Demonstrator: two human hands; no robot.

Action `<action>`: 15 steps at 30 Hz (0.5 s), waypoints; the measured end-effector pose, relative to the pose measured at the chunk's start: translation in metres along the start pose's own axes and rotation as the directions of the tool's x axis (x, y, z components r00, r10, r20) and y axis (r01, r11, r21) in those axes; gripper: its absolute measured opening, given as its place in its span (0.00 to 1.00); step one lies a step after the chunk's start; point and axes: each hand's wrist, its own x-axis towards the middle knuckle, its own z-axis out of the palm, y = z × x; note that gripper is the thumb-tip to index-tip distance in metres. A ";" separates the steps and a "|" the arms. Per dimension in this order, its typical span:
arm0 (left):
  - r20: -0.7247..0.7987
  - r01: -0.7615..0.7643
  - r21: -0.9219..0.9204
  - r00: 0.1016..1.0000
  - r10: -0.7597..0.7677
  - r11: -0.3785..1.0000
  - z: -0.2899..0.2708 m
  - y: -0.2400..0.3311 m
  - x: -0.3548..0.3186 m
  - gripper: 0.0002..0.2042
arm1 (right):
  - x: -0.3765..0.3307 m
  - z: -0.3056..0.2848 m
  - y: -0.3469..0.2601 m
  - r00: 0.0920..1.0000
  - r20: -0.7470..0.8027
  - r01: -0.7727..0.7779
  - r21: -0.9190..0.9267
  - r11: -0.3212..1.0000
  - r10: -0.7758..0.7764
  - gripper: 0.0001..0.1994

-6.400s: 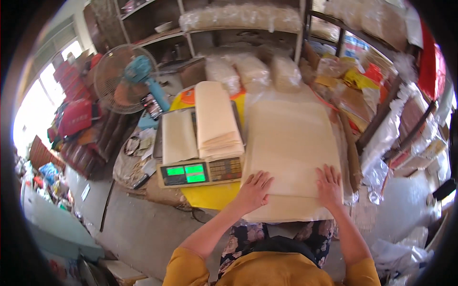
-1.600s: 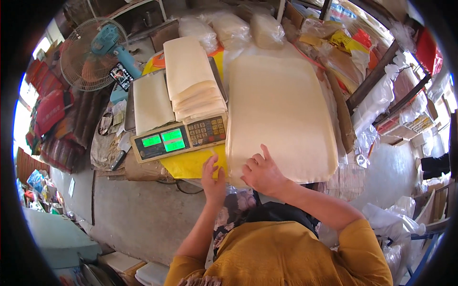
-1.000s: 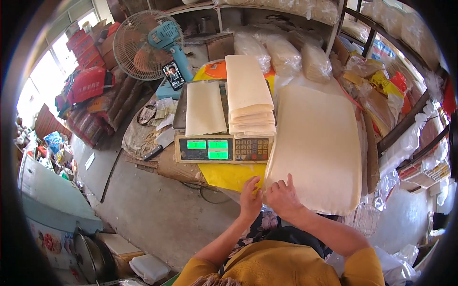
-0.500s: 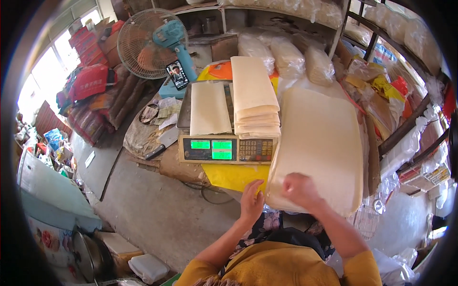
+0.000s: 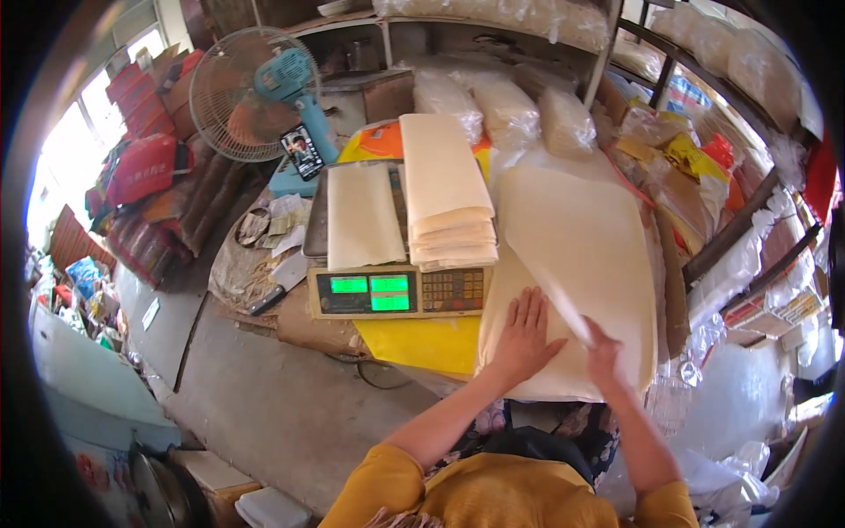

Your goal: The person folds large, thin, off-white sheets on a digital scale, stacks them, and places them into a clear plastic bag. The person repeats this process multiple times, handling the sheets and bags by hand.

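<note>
1 wide stack of pale sheets point(image 5: 563, 380) lies beneath the hands; I see its top sheet point(image 5: 594, 238) part-lifted, slanting across beyond them. Left of both, a scale point(image 5: 415, 290) with 3 green displays carries a tall folded pile point(image 5: 447, 189) and a flatter pile point(image 5: 363, 216). Hands apart: left hand point(image 5: 526, 339) flat on stack, fingers spread; right hand point(image 5: 605, 352), blurred, closed on the top sheet's raised edge. Farther left, 1 dark-handled knife point(image 5: 268, 301).

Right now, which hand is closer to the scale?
Left. The left hand rests on the sheet stack, right of the scale; the right hand, farther right, holds a lifted sheet.
</note>
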 end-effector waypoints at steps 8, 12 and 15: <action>0.022 0.011 0.029 1.000 -0.012 1.000 -0.003 -0.001 -0.003 0.36 | 0.080 -0.160 -0.036 0.942 -0.336 -0.164 -0.477 0.863 -0.007 0.16; 0.040 0.029 0.033 0.999 -0.030 0.999 -0.004 -0.001 -0.003 0.36 | 0.058 -0.219 -0.064 0.869 -0.493 0.179 0.378 0.908 0.034 0.19; 0.064 0.041 0.017 0.997 -0.042 0.999 -0.008 0.001 -0.002 0.36 | 0.038 -0.246 -0.030 0.686 -0.644 0.254 0.649 0.717 0.340 0.23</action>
